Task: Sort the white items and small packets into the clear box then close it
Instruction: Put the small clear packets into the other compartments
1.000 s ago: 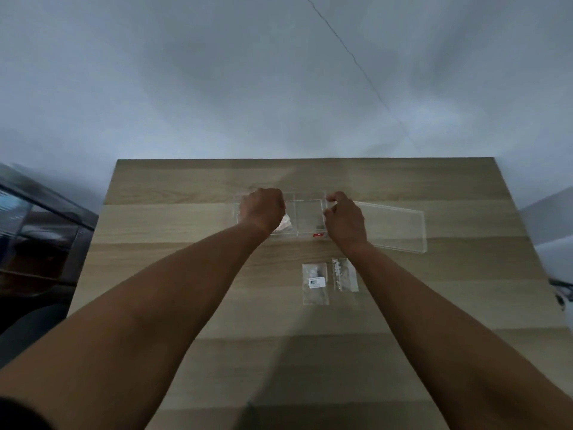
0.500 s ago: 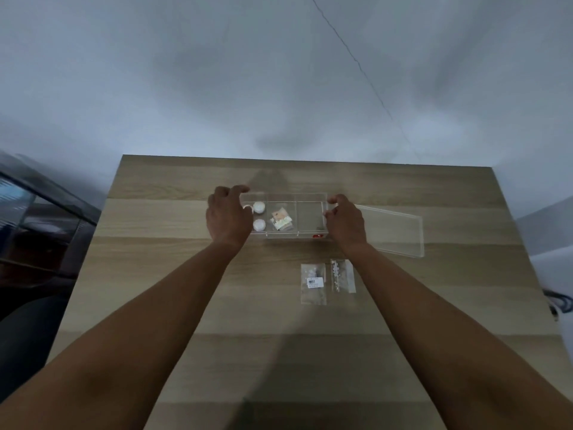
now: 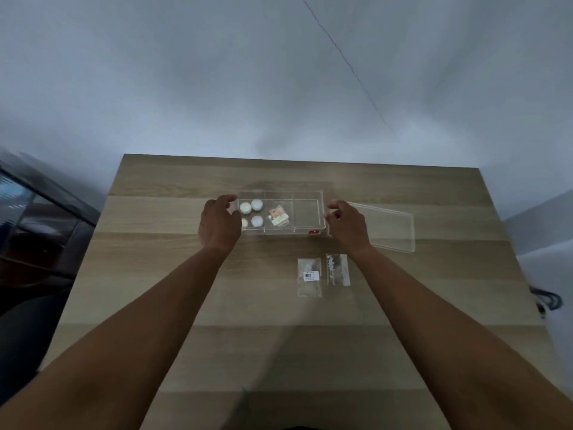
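Note:
The clear box (image 3: 305, 227) lies open at the middle of the wooden table, divided into three compartments. Several white round items (image 3: 251, 210) sit in its left compartment, and a small coloured packet (image 3: 278, 219) lies in the middle one. The right compartment holds nothing. My left hand (image 3: 219, 225) grips the box's left end and partly covers one white item. My right hand (image 3: 347, 225) holds the box's right wall with thumb and fingers. The clear lid (image 3: 389, 228) lies flat to the right. Two small clear packets (image 3: 309, 276) (image 3: 337, 270) rest on the table nearer to me.
The wooden table (image 3: 186, 274) stands against a plain grey wall. A dark cabinet (image 3: 37, 231) is beyond the table's left edge. A black cable (image 3: 547, 301) lies off the right edge.
My left hand has slid from over the box to its left end, uncovering the white items and the coloured packet. My right hand has stayed at the box's right wall.

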Tool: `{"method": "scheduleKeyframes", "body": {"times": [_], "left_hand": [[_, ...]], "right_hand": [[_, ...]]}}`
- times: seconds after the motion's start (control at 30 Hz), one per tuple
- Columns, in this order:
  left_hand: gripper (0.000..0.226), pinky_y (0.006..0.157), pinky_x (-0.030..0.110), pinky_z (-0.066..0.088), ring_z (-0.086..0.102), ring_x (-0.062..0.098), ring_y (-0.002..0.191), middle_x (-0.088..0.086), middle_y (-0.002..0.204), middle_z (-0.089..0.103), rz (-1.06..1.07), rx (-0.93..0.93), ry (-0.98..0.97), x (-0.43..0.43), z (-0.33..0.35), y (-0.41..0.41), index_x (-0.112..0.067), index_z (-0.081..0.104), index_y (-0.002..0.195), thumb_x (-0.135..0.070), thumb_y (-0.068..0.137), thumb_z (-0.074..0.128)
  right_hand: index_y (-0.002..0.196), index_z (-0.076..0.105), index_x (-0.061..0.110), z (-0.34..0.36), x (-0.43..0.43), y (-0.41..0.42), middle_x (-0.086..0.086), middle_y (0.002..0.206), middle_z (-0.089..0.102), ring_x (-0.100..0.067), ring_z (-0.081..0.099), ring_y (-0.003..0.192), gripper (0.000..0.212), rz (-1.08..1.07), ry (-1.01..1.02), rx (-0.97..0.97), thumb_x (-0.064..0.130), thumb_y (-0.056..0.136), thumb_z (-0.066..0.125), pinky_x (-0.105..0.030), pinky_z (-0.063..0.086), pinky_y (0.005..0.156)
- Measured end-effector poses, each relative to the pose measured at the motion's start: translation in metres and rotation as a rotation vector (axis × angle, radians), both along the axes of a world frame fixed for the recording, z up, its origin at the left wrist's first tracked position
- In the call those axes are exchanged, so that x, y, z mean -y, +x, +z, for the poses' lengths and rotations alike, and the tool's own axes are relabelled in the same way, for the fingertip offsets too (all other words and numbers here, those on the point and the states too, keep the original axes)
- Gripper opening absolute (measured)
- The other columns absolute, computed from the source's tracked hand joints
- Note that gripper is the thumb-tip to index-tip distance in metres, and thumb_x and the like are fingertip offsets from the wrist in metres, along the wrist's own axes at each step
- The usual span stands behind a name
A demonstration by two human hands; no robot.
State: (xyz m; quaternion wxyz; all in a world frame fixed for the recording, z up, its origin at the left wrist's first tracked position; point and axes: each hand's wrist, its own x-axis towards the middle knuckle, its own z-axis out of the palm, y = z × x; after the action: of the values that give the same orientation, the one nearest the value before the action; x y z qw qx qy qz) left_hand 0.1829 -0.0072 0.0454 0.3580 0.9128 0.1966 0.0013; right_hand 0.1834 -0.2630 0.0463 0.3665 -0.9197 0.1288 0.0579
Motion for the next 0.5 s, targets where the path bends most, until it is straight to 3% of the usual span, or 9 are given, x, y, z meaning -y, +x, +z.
{"method": "scheduleKeyframes", "body": {"times": [0.07, 0.2, 0.33, 0.5], "left_hand": [[0.035, 0.09, 0.043, 0.054, 0.063, 0.023, 0.108, 0.004, 0.126, 0.058, 0.007, 0.037, 0.004, 0.004, 0.003, -0.01, -0.028, 0.06, 0.125, -0.024, 0.09, 0.061], [0.026, 0.077, 0.035, 0.053, 0.063, 0.019, 0.091, 0.0, 0.107, 0.06, -0.024, 0.146, -0.052, 0.022, 0.0, -0.044, -0.028, 0.061, 0.115, -0.033, 0.09, 0.063], [0.024, 0.073, 0.033, 0.054, 0.065, 0.014, 0.083, -0.01, 0.087, 0.065, -0.136, 0.031, -0.111, 0.051, -0.016, -0.08, -0.03, 0.061, 0.102, -0.047, 0.086, 0.063], [0.058, 0.093, 0.045, 0.051, 0.06, 0.026, 0.111, 0.005, 0.122, 0.064, -0.354, -0.229, 0.106, 0.086, -0.032, -0.099, -0.023, 0.058, 0.121, -0.064, 0.08, 0.059]], "right_hand": [[0.115, 0.064, 0.01, -0.001, 0.008, -0.016, -0.01, 0.111, 0.071, -0.023, 0.065, 0.1, 0.026, 0.011, -0.006, 0.028, 0.015, 0.091, 0.058, -0.023, 0.04, 0.081], [0.106, 0.067, 0.009, -0.011, 0.023, -0.053, -0.008, 0.103, 0.072, -0.02, 0.066, 0.093, 0.019, 0.005, -0.024, 0.054, 0.017, 0.09, 0.06, -0.026, 0.046, 0.08], [0.091, 0.071, 0.013, -0.024, 0.035, -0.084, -0.007, 0.092, 0.072, -0.015, 0.062, 0.08, 0.012, -0.125, -0.012, -0.01, 0.022, 0.087, 0.064, -0.024, 0.041, 0.073], [0.083, 0.071, 0.016, -0.034, 0.038, -0.1, -0.009, 0.091, 0.072, -0.018, 0.059, 0.072, 0.016, -0.203, 0.002, -0.113, 0.03, 0.077, 0.071, -0.026, 0.04, 0.066]]}}
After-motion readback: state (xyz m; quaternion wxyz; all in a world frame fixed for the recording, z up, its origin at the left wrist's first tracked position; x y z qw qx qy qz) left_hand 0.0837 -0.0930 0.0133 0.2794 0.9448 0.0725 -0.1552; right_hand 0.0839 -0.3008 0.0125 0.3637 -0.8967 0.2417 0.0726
